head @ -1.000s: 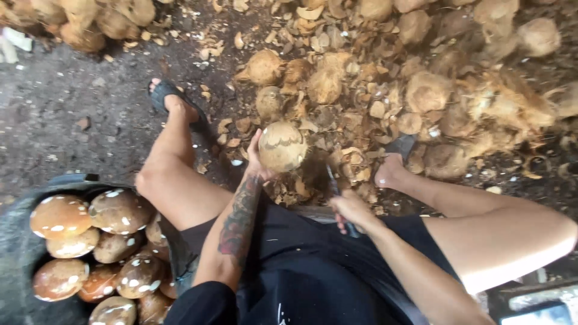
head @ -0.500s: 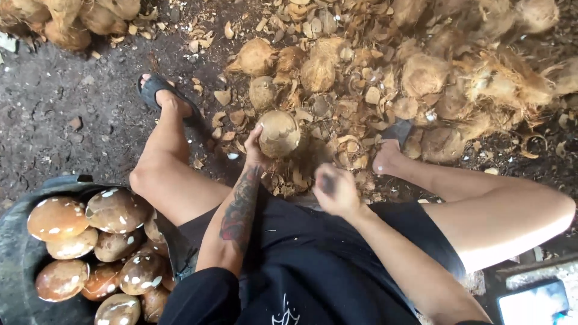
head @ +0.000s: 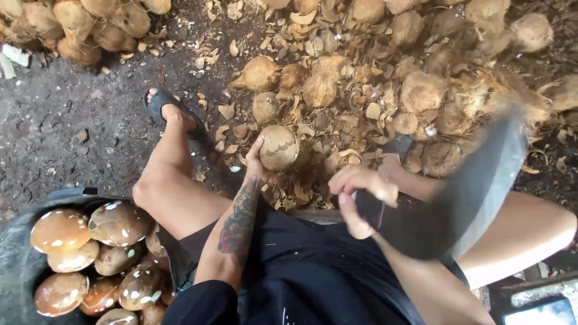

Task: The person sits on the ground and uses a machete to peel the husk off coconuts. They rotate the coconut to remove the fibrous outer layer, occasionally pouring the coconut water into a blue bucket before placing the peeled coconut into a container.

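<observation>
The left hand (head: 256, 161) cups a round, partly husked coconut (head: 279, 147) and steadies it on the ground between the person's legs. The right hand (head: 360, 197) grips the handle of a big dark blade (head: 475, 186), which half a second ago was low near the lap and now swings up to the right of that hand, blurred with motion. The coconut has barely shifted, so the work looks to be at a chopping stroke. Left of the left hand, a dark tub (head: 15, 253) holds peeled brown coconuts (head: 90, 247); beyond both hands lie husk scraps (head: 361, 102).
</observation>
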